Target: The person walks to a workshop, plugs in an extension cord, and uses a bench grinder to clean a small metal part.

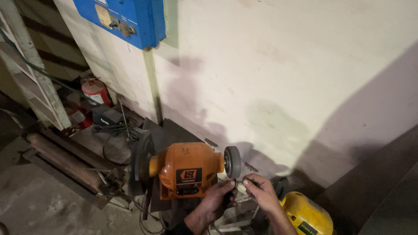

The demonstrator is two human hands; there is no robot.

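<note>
A small metal piece (239,182) sits pinched between your hands — your left hand (217,198) and right hand (260,191) both close fingertips on it, just below the grey grinding wheel (232,162) of the orange bench grinder (185,170).

The bench grinder (185,172) had a smooth orange painted casing with a dull sheen, and its grey wheel (232,162) looked matt and gritty — stone, not metal. Between my left hand (217,198) and right hand (261,191) sat a small dark piece (too small to tell its material). The yellow tool (307,215) was glossy plastic. The wall (283,65) behind was chalky, matt plaster — stained; the floor (39,204) rough concrete.
</note>
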